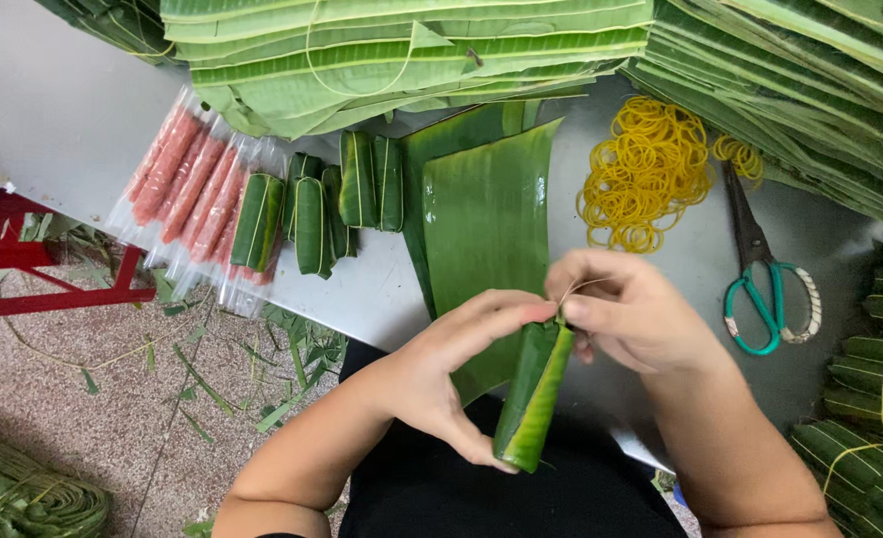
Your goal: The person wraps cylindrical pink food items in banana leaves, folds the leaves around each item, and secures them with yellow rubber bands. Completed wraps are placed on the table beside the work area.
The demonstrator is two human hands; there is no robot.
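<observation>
Leaf-wrapped roll [533,399] held upright-tilted over lap, near surface [381,289] edge. Left hand [451,369] clenched around roll body, thumb and forefinger pinched at top end. Right hand [630,319] pinched on thin band [586,286] at same end. For neat binding, fold to be kept pressed flat while band is stretched over. Loose rubber bands [645,169], scissors [765,289], finished rolls [312,209] lying beyond on surface.

Single head view, steeply downward, close over table [660,249].
</observation>
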